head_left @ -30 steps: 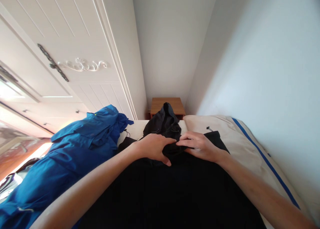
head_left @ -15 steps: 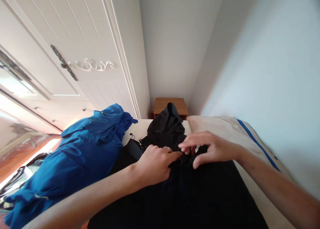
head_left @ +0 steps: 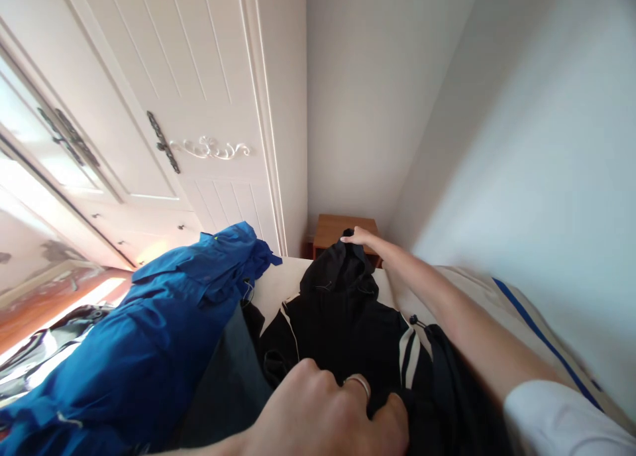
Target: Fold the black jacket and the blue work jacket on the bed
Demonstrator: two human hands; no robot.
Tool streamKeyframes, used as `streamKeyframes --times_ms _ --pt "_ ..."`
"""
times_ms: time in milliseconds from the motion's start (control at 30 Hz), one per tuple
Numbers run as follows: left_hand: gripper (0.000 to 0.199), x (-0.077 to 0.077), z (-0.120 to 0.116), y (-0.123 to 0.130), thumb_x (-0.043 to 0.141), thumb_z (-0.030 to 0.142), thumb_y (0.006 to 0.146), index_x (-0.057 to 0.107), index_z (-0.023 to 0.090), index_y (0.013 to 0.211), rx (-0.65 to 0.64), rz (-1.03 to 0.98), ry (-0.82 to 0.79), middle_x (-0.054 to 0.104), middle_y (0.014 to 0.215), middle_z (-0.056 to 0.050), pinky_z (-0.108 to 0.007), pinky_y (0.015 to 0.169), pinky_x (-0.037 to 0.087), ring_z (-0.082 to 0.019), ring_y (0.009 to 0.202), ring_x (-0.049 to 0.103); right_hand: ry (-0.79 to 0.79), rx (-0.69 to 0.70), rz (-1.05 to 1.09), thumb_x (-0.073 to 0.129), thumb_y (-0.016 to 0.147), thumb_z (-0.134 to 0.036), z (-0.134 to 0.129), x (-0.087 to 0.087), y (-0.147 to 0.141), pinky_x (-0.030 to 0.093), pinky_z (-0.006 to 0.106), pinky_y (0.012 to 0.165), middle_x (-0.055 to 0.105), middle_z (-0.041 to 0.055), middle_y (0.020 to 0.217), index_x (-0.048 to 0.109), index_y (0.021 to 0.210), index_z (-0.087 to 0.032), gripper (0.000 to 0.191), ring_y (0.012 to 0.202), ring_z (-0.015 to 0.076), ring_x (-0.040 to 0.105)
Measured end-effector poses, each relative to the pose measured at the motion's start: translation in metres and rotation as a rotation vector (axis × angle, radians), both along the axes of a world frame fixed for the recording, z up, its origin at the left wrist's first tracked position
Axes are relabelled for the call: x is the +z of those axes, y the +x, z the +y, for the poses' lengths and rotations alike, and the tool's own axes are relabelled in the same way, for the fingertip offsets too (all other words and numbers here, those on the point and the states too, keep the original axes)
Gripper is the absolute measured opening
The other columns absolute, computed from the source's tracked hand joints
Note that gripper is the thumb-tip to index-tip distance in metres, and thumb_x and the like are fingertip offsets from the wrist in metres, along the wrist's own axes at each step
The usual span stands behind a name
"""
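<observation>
A black hooded jacket [head_left: 342, 330] with white stripes on its sleeves lies on the bed, its hood pointing away from me. Out at the tip of the hood, my right hand [head_left: 358, 236] pinches the fabric at the edge. My left hand [head_left: 342, 413], wearing a ring, is closed on dark cloth low in the view, near the jacket's lower part. Dark fabric with a cord and toggle spreads on both sides of the jacket. The far ends of the left fingers are partly hidden.
Blue clothing [head_left: 163, 323] is heaped on the bed's left side. A wooden nightstand [head_left: 330, 229] stands beyond the bed, beside a white wardrobe [head_left: 209, 58]. On the right, a beige cover [head_left: 467, 277] with a blue stripe lies along the wall.
My right hand has reached forward from the middle of the dark cloth to the hood's tip. My left hand has come back toward me, and more of the striped jacket shows.
</observation>
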State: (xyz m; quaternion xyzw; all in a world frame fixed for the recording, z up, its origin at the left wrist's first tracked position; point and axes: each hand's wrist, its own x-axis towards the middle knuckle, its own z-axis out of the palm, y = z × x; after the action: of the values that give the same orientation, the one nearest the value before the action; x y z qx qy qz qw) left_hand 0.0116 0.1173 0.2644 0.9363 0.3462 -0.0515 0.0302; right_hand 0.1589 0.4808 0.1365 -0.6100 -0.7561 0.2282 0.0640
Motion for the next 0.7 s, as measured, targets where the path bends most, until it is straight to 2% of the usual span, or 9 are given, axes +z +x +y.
streamKeyframes --times_ms 133,233,300,367,433,467,500,567,700 --pt "0.027 0.004 0.016 -0.008 0.052 0.022 0.096 0.063 0.025 0.12 -0.015 -0.03 -0.028 0.069 0.074 -0.003 -0.024 0.044 0.041 -0.017 0.053 0.063 0.026 0.056 -0.026 0.076 0.078 -0.025 0.013 -0.005 -0.015 0.051 0.032 0.077 0.074 0.0159 0.094 0.073 0.096 -0.008 0.025 0.086 0.0279 0.069" --pt "0.028 0.008 0.028 -0.01 0.05 0.022 0.095 0.064 0.026 0.12 -0.017 -0.057 -0.101 0.069 0.071 -0.003 -0.027 0.047 0.043 -0.018 0.053 0.062 0.152 0.116 0.044 0.061 0.088 -0.024 0.004 0.012 -0.015 0.047 0.029 0.086 0.073 0.0109 0.107 0.074 0.101 -0.014 0.021 0.098 0.0235 0.066" --pt "0.029 0.011 0.033 -0.012 0.052 0.024 0.094 0.065 0.028 0.119 0.003 -0.065 -0.152 0.07 0.072 -0.004 -0.031 0.049 0.045 -0.02 0.053 0.062 0.33 0.211 0.166 0.056 0.09 -0.027 -0.017 0.037 -0.009 0.045 0.029 0.089 0.072 0.0082 0.11 0.074 0.105 -0.018 0.025 0.101 0.022 0.064" --pt "0.031 0.014 0.034 -0.014 0.055 0.028 0.092 0.066 0.032 0.12 0.043 -0.071 -0.173 0.072 0.077 -0.004 -0.034 0.052 0.047 -0.022 0.056 0.063 0.503 0.388 0.326 0.057 0.089 -0.03 -0.051 0.068 0.0 0.047 0.029 0.084 0.073 0.007 0.102 0.074 0.103 -0.019 0.025 0.091 0.0202 0.065" --pt "0.034 0.016 0.033 -0.015 0.059 0.034 0.089 0.066 0.035 0.122 0.075 -0.084 -0.169 0.074 0.083 -0.004 -0.036 0.052 0.047 -0.024 0.06 0.065 0.527 0.642 0.392 0.062 0.083 -0.027 -0.096 0.093 0.01 0.048 0.028 0.076 0.071 0.0054 0.093 0.073 0.096 -0.018 0.019 0.079 0.0169 0.063" --pt "0.035 0.017 0.031 -0.015 0.06 0.036 0.088 0.066 0.036 0.123 0.081 -0.087 -0.167 0.074 0.085 -0.004 -0.036 0.053 0.047 -0.024 0.061 0.066 0.443 0.818 0.38 0.063 0.081 -0.023 -0.12 0.1 0.014 0.048 0.026 0.072 0.07 0.0038 0.089 0.072 0.094 -0.018 0.016 0.075 0.015 0.062" --pt "0.035 0.018 0.029 -0.015 0.06 0.036 0.088 0.066 0.036 0.123 0.079 -0.085 -0.171 0.075 0.085 -0.004 -0.036 0.053 0.047 -0.024 0.062 0.066 0.315 0.968 0.361 0.063 0.079 -0.018 -0.144 0.1 0.019 0.049 0.024 0.069 0.069 0.0021 0.085 0.072 0.092 -0.019 0.015 0.072 0.0133 0.062" --pt "0.032 0.02 0.023 -0.013 0.055 0.034 0.091 0.067 0.034 0.121 0.052 -0.058 -0.194 0.074 0.081 -0.004 -0.035 0.05 0.045 -0.023 0.059 0.066 0.04 1.18 0.307 0.063 0.077 -0.011 -0.188 0.083 0.025 0.049 0.02 0.063 0.068 -0.0018 0.079 0.071 0.088 -0.021 0.017 0.068 0.0103 0.062" --pt "0.026 0.022 0.006 -0.007 0.05 0.029 0.095 0.069 0.028 0.113 0.018 -0.081 -0.159 0.072 0.074 -0.006 -0.034 0.045 0.041 -0.023 0.053 0.062 -0.233 1.25 0.304 0.066 0.069 -0.002 -0.249 0.018 0.035 0.037 0.017 0.039 0.063 -0.009 0.056 0.062 0.064 -0.025 0.024 0.044 0.0067 0.052"
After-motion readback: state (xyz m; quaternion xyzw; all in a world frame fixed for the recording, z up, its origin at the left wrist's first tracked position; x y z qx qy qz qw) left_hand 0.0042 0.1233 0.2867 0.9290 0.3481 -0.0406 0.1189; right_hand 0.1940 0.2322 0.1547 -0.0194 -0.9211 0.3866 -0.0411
